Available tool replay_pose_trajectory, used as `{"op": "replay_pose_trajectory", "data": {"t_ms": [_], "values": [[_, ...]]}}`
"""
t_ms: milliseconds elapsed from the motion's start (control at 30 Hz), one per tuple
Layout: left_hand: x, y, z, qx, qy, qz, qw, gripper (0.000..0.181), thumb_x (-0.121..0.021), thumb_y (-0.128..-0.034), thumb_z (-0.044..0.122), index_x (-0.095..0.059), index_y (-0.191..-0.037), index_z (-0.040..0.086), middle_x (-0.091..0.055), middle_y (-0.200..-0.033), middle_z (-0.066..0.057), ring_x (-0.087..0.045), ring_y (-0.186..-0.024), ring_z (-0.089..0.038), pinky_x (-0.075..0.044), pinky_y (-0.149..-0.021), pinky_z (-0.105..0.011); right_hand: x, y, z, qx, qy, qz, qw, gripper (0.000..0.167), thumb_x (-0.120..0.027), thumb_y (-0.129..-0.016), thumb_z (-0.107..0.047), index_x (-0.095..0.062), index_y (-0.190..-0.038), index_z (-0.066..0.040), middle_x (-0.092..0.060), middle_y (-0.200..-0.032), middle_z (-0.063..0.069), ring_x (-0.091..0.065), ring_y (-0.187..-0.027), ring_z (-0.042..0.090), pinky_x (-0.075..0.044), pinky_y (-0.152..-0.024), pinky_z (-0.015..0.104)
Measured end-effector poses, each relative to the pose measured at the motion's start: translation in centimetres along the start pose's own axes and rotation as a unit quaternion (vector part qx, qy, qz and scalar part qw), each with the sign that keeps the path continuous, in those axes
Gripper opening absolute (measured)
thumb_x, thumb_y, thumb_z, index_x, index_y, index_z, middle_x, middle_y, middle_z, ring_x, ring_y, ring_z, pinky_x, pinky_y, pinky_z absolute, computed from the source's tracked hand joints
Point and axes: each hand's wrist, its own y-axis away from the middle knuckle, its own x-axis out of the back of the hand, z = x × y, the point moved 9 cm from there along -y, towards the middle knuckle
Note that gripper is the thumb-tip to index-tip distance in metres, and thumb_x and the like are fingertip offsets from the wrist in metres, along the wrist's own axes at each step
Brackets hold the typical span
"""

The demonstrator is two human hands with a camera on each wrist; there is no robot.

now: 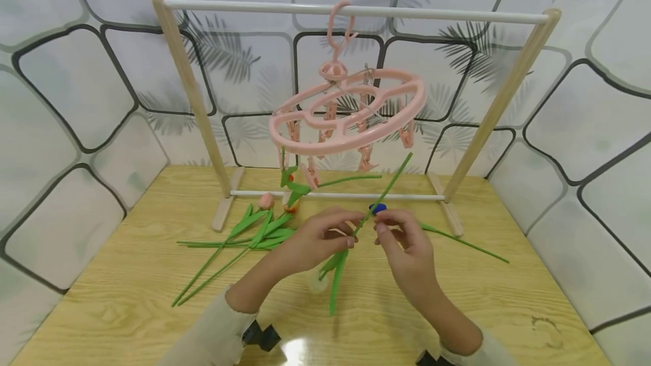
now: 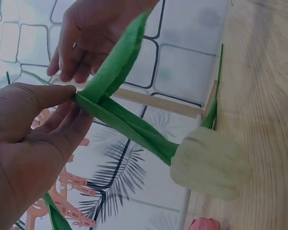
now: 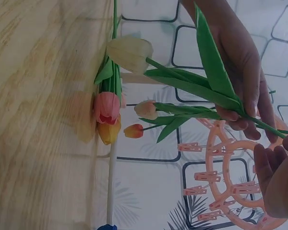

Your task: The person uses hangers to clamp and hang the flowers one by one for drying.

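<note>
A white tulip points downward toward the person, its green stem slanting up and away. My left hand pinches the stem between thumb and fingers just above the leaves. Close to the right of the stem, my right hand has loosely bent fingers; whether a fingertip touches the stem is unclear. Above the hands, a pink oval clip hanger hangs tilted, with small clips under it.
The hanger hooks on a white rod between wooden posts. Several tulips lie at left, one with a pink bloom. Leafy green stems are below the hanger's left side. A blue flower is behind my right hand.
</note>
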Motion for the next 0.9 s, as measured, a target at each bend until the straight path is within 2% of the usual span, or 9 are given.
{"op": "replay_pose_trajectory", "data": {"t_ms": [100, 233, 367, 633, 800, 900], "values": [[0.1, 0.1, 0.2, -0.003, 0.027, 0.006, 0.9996, 0.047, -0.057, -0.1024, 0.006, -0.048, -0.149, 0.008, -0.045, -0.145, -0.013, -0.058, -0.124, -0.031, -0.057, -0.093, -0.031, -0.6, 0.2, 0.9, -0.053, -0.039, -0.017, 0.9977, 0.024, -0.056, -0.098, 0.009, -0.055, -0.122, 0.009, -0.058, -0.114, 0.013, -0.059, -0.104, 0.014, -0.056, -0.078, 0.022], [0.2, 0.1, 0.3, -0.011, 0.044, 0.015, 0.9989, 0.050, -0.059, -0.1009, 0.003, -0.047, -0.149, 0.007, -0.035, -0.153, -0.012, -0.052, -0.131, -0.035, -0.057, -0.094, -0.032, -1.3, 0.5, 1.7, -0.090, -0.077, -0.039, 0.9922, 0.033, -0.058, -0.098, 0.007, -0.052, -0.131, 0.005, -0.055, -0.115, 0.015, -0.059, -0.107, 0.016, -0.057, -0.081, 0.024], [0.3, 0.1, 0.2, -0.016, 0.051, 0.021, 0.9983, 0.052, -0.060, -0.1001, 0.003, -0.046, -0.150, 0.006, -0.031, -0.157, -0.011, -0.050, -0.133, -0.036, -0.056, -0.097, -0.033, -1.7, 0.7, 2.2, -0.109, -0.090, -0.054, 0.9885, 0.039, -0.060, -0.097, 0.006, -0.051, -0.135, 0.001, -0.055, -0.115, 0.012, -0.059, -0.108, 0.019, -0.058, -0.080, 0.026], [0.2, 0.1, 0.1, -0.010, 0.059, 0.018, 0.9981, 0.052, -0.060, -0.1013, 0.006, -0.045, -0.151, 0.008, -0.027, -0.160, -0.013, -0.043, -0.140, -0.039, -0.055, -0.098, -0.034, -2.3, 0.9, 2.9, -0.128, -0.131, -0.062, 0.9812, 0.043, -0.061, -0.096, 0.007, -0.045, -0.136, 0.004, -0.056, -0.115, 0.011, -0.061, -0.103, 0.015, -0.059, -0.075, 0.027], [0.0, -0.1, -0.1, -0.022, 0.059, 0.020, 0.9978, 0.049, -0.059, -0.1009, 0.004, -0.047, -0.149, 0.006, -0.030, -0.157, -0.012, -0.045, -0.139, -0.038, -0.055, -0.099, -0.035, -2.6, 1.2, 3.3, -0.153, -0.163, -0.062, 0.9728, 0.040, -0.061, -0.097, 0.005, -0.042, -0.132, 0.005, -0.057, -0.116, 0.008, -0.062, -0.100, 0.014, -0.059, -0.072, 0.026], [-0.1, -0.2, -0.4, -0.015, 0.058, 0.025, 0.9979, 0.047, -0.060, -0.1014, 0.007, -0.050, -0.147, 0.010, -0.035, -0.154, -0.007, -0.046, -0.139, -0.034, -0.054, -0.100, -0.035, -2.6, 1.4, 3.5, -0.165, -0.167, -0.063, 0.9700, 0.039, -0.061, -0.098, 0.003, -0.042, -0.132, 0.004, -0.059, -0.116, 0.008, -0.063, -0.100, 0.014, -0.059, -0.071, 0.027]]}}
